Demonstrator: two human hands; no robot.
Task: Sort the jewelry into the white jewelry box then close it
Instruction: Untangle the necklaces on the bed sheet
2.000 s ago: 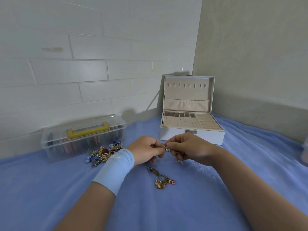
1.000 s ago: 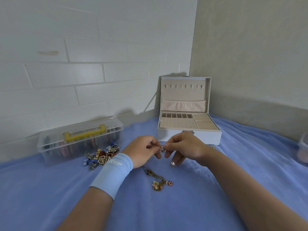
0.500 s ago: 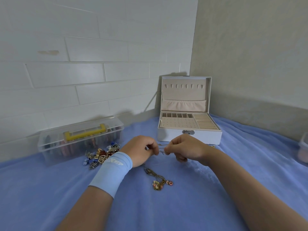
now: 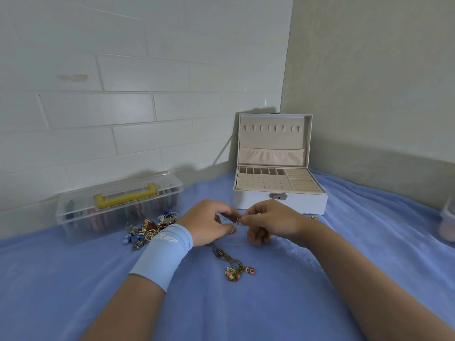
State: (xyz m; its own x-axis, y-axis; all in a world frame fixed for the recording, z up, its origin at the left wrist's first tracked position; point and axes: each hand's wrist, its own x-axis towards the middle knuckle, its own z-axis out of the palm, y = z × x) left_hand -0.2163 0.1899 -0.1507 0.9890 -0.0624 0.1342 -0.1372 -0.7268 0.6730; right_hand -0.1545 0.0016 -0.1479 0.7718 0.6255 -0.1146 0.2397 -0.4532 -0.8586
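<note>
The white jewelry box [image 4: 280, 205] stands open at the back, its lid upright and its beige trays bare. Just in front of it my left hand [image 4: 209, 223] and my right hand [image 4: 270, 221] meet above the blue cloth, both pinching one small thin silver piece of jewelry [image 4: 238, 219] between fingertips. A gold chain with pink beads [image 4: 234, 265] lies on the cloth below my hands. A pile of mixed jewelry [image 4: 150, 230] sits to the left, beside my blue wristband.
A clear plastic box with a yellow handle [image 4: 118, 205] stands at the left by the tiled wall. A small gold item [image 4: 313, 217] lies near the jewelry box's right front. Part of a clear container [image 4: 448, 222] shows at the right edge. Blue cloth [image 4: 246, 311] covers the surface.
My hands stayed together in front of the box, fingers shifting on the small silver piece. The right hand's lower fingers curled in, then loosened a little.
</note>
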